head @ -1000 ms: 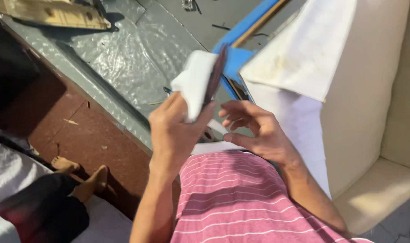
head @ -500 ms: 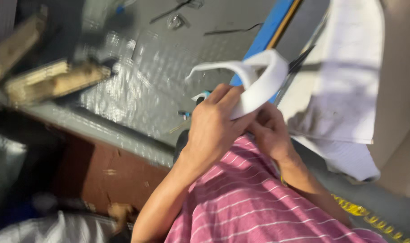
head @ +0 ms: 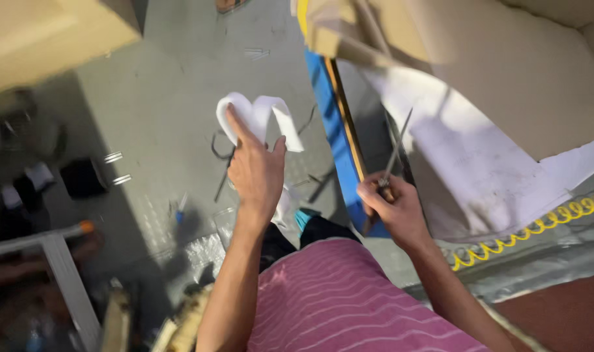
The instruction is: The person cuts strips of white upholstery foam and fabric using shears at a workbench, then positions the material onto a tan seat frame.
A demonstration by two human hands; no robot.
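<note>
My left hand is raised in front of me and grips a curled white strip of fabric or paper, pinched between thumb and fingers. My right hand is closed around the handle of a thin metal blade, likely scissors, whose tip points up toward the white sheet draped over a beige upholstered piece. The two hands are apart, the strip well left of the blade. My pink striped shirt fills the bottom of the view.
A blue board with a yellow edge runs down the middle beside the grey floor. A yellow coiled hose lies at right. Small tools and scraps litter the floor; a metal frame and wood pieces sit at lower left.
The view has swung sharply. My left hand carried the white strip away to the left, and my right hand separated from it, now holding the metal blade alone.
</note>
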